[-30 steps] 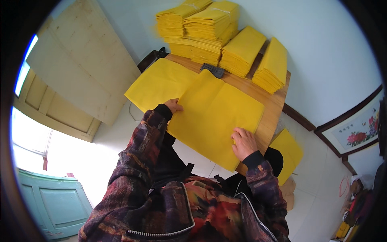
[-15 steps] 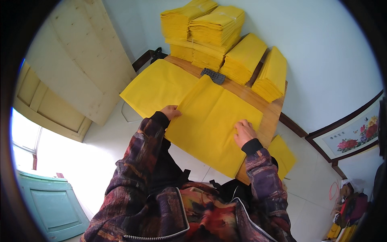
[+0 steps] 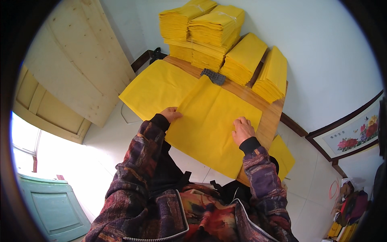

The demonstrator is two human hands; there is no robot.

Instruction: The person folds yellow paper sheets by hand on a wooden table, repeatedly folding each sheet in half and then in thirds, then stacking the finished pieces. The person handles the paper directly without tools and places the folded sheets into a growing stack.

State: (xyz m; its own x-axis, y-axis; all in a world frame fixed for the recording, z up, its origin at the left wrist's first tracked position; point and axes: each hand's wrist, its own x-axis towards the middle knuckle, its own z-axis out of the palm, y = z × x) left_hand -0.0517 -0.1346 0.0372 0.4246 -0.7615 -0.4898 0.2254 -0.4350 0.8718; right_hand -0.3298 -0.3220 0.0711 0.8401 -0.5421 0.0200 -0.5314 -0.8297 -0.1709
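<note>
A large flat yellow sheet (image 3: 207,125), cloth-like with soft creases, lies in front of me on a wooden table and overhangs its near edge. My left hand (image 3: 172,114) pinches this sheet at its left edge, fingers and thumb closed together. On the right part of the same sheet rests my right hand (image 3: 243,130), its fingers loosely bent and the thumb a little apart. A second yellow sheet (image 3: 157,86) lies to the left, partly beneath the first. Just beyond the front sheet's far corner sits a dark grey textured pad (image 3: 213,76).
Tall folded yellow stacks (image 3: 215,26), some tied with string, stand at the table's (image 3: 271,115) far side by the wall. Another yellow piece (image 3: 282,156) is low at right. Wooden boards (image 3: 76,52) lean at left. A framed flower picture (image 3: 350,133) stands at right.
My right hand has slid very slightly left on the sheet. My left hand stays at the sheet's left edge, and the sheets have hardly moved.
</note>
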